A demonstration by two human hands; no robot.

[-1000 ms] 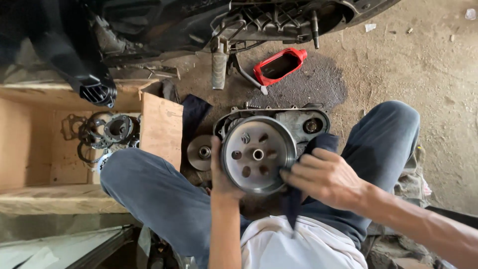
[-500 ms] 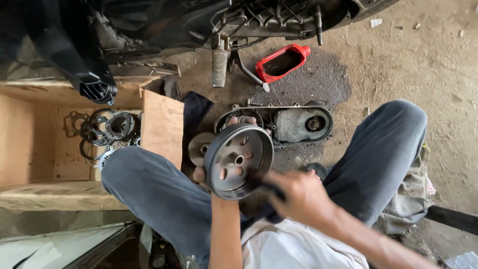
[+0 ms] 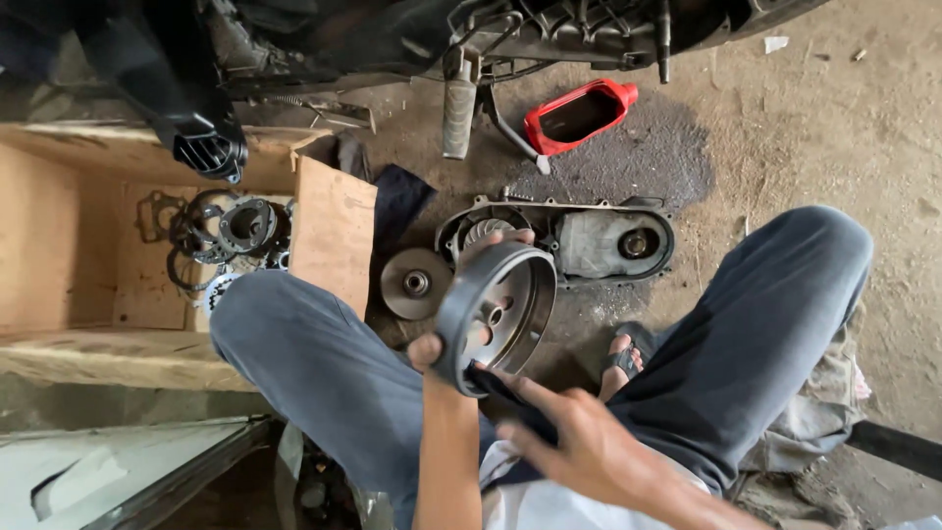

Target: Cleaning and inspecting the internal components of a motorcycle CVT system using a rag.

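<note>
Head view: our left hand (image 3: 432, 345) clasps the heavy, rigid grey steel clutch drum (image 3: 496, 316) by its rim; right-hand fingers (image 3: 545, 402) pinch a dark cloth (image 3: 491, 385).

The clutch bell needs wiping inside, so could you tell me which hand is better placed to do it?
Probably the right hand: it holds the dark cloth against the rim of the clutch bell, whose open side faces it. The left hand grips the bell's edge.
</note>
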